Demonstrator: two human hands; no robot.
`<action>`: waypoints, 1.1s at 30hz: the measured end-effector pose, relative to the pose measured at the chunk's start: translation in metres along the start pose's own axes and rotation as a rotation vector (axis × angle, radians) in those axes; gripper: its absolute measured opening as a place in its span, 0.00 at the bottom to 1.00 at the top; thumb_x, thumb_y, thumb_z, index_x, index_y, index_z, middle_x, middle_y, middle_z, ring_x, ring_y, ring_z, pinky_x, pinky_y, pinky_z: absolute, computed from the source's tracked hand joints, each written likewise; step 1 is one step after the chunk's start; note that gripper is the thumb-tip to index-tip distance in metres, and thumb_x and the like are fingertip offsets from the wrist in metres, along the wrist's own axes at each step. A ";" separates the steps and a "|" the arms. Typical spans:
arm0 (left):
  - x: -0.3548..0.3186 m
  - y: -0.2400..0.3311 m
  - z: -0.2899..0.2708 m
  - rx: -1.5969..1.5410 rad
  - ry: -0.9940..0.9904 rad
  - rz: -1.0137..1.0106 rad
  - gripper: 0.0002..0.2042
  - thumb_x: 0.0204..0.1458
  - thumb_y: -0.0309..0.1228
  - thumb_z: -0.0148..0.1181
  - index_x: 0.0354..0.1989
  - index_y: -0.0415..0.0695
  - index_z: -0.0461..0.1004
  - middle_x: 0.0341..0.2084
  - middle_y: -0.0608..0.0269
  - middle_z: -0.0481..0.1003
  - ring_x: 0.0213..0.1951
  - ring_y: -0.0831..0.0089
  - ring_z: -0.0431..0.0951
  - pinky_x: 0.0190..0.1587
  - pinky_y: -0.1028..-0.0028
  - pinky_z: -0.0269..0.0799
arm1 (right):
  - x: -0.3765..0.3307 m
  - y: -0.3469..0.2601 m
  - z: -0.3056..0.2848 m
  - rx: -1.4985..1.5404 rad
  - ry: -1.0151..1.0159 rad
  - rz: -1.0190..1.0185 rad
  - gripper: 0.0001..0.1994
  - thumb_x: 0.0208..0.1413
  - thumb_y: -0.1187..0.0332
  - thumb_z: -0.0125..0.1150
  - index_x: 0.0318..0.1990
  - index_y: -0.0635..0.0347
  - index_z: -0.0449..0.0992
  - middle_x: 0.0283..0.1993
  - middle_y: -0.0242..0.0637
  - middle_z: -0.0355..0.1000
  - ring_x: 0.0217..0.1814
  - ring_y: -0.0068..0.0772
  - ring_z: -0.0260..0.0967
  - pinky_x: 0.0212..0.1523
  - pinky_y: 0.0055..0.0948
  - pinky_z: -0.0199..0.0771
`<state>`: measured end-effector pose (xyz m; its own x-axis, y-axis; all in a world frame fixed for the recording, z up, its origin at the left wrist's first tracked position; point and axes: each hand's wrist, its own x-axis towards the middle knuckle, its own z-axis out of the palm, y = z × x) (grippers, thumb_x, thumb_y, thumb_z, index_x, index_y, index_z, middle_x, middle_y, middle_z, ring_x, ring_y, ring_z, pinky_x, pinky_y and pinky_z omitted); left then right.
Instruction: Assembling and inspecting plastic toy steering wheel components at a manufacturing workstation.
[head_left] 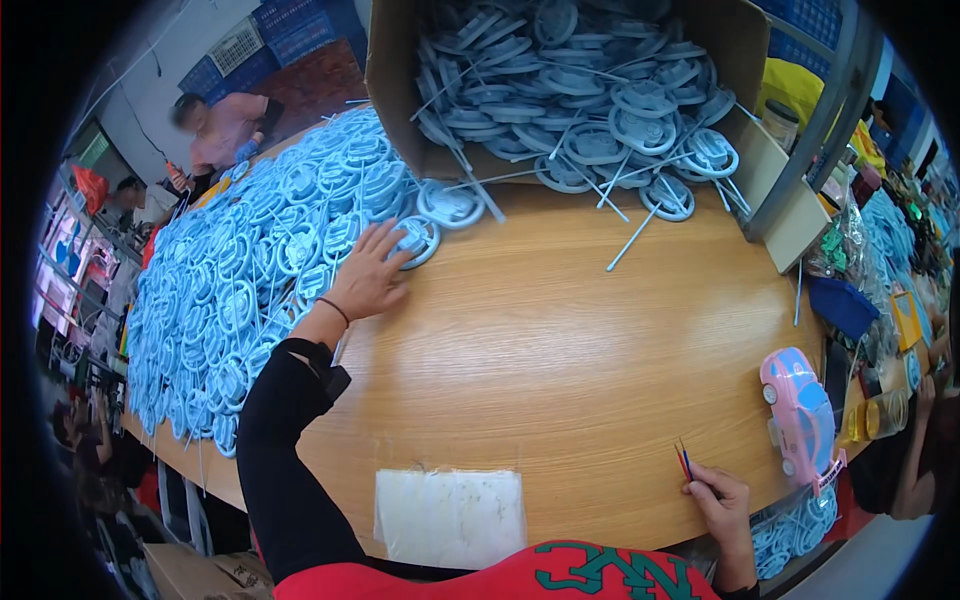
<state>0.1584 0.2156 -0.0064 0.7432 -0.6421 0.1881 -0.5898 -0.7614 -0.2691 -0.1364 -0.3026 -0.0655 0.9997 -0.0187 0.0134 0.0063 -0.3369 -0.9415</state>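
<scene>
My left hand [368, 272] reaches out over the right edge of a large heap of light-blue round plastic parts [235, 300] with long thin stems. Its fingers are spread, the tips at one ring-shaped blue part [416, 242]; whether they press on it I cannot tell. Low on the right, my right hand [722, 503] is closed round two slim pointed sticks [685, 465], one red and one blue, that look like fine paintbrushes. Their tips point up and away from me.
An open cardboard box [400, 95] spills more blue parts at the back. A pink toy car [803, 415] stands at the right edge, and a white sheet in clear plastic [450, 515] lies in front of me. A metal post [815, 130] rises at the back right. Another person [228, 130] sits far left.
</scene>
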 end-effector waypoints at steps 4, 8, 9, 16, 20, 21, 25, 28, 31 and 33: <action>0.036 0.008 0.028 -0.041 0.119 0.064 0.24 0.50 0.35 0.57 0.56 0.42 0.66 0.60 0.52 0.63 0.66 0.54 0.56 0.67 0.57 0.50 | 0.001 -0.002 0.006 0.029 0.027 -0.008 0.14 0.50 0.82 0.61 0.45 0.68 0.78 0.30 0.42 0.77 0.33 0.29 0.75 0.36 0.23 0.72; 0.084 0.016 0.050 -0.050 0.194 0.131 0.24 0.52 0.36 0.55 0.59 0.42 0.65 0.61 0.52 0.62 0.65 0.55 0.58 0.66 0.58 0.53 | 0.002 -0.005 0.003 -0.053 0.008 -0.025 0.13 0.49 0.81 0.61 0.45 0.68 0.78 0.30 0.43 0.77 0.32 0.31 0.76 0.36 0.24 0.72; 0.097 0.019 0.053 -0.068 0.202 0.151 0.24 0.53 0.36 0.54 0.59 0.42 0.65 0.61 0.52 0.62 0.64 0.55 0.59 0.65 0.57 0.54 | 0.003 -0.005 0.002 -0.061 0.004 -0.026 0.14 0.50 0.82 0.60 0.45 0.68 0.78 0.31 0.43 0.77 0.32 0.30 0.75 0.36 0.24 0.72; 0.186 0.024 0.089 -0.266 -0.039 -0.161 0.25 0.58 0.46 0.48 0.60 0.47 0.65 0.49 0.44 0.73 0.48 0.48 0.74 0.50 0.57 0.69 | 0.001 0.001 0.003 -0.054 0.019 0.021 0.13 0.50 0.83 0.59 0.45 0.69 0.78 0.32 0.44 0.77 0.32 0.31 0.76 0.36 0.24 0.73; 0.181 0.011 0.094 -0.341 0.026 -0.209 0.22 0.58 0.46 0.45 0.61 0.61 0.66 0.51 0.52 0.74 0.51 0.53 0.74 0.53 0.58 0.68 | 0.000 -0.003 0.003 -0.036 0.011 0.044 0.14 0.52 0.82 0.57 0.47 0.69 0.77 0.35 0.43 0.76 0.33 0.29 0.75 0.37 0.25 0.73; 0.179 0.002 0.096 -0.309 -0.038 -0.205 0.22 0.59 0.47 0.44 0.61 0.61 0.66 0.54 0.56 0.72 0.53 0.55 0.72 0.54 0.59 0.68 | -0.001 -0.002 0.005 -0.032 0.020 0.055 0.14 0.52 0.82 0.57 0.47 0.68 0.77 0.34 0.43 0.76 0.33 0.29 0.74 0.37 0.25 0.73; 0.166 -0.048 0.141 0.102 0.001 -0.049 0.19 0.59 0.45 0.47 0.57 0.57 0.71 0.53 0.56 0.73 0.54 0.54 0.72 0.56 0.61 0.67 | 0.000 -0.007 0.005 -0.068 0.025 0.043 0.14 0.51 0.82 0.58 0.47 0.68 0.77 0.32 0.43 0.76 0.33 0.30 0.74 0.37 0.26 0.72; 0.159 -0.083 0.151 -0.263 0.060 -0.437 0.17 0.55 0.42 0.51 0.51 0.55 0.76 0.54 0.58 0.72 0.57 0.58 0.68 0.59 0.59 0.62 | 0.002 -0.007 0.006 -0.109 0.043 0.036 0.14 0.51 0.81 0.59 0.47 0.68 0.77 0.31 0.43 0.75 0.33 0.31 0.74 0.36 0.26 0.72; 0.156 -0.068 0.113 0.027 -0.004 -0.377 0.16 0.53 0.41 0.52 0.49 0.56 0.77 0.55 0.59 0.70 0.60 0.60 0.64 0.62 0.58 0.56 | 0.000 -0.003 0.003 -0.115 0.032 0.044 0.14 0.50 0.81 0.59 0.46 0.68 0.77 0.31 0.43 0.76 0.32 0.32 0.74 0.36 0.26 0.72; 0.140 -0.107 0.144 0.132 0.088 -0.334 0.16 0.54 0.43 0.52 0.49 0.57 0.77 0.55 0.59 0.70 0.61 0.59 0.63 0.63 0.58 0.53 | 0.003 -0.004 0.000 -0.121 0.006 0.017 0.14 0.50 0.81 0.59 0.46 0.68 0.77 0.31 0.42 0.76 0.32 0.32 0.75 0.36 0.26 0.72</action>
<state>0.3714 0.2200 -0.0870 0.8545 -0.3700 0.3647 -0.2694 -0.9158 -0.2979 -0.1334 -0.3011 -0.0613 0.9995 -0.0309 0.0000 -0.0138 -0.4474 -0.8942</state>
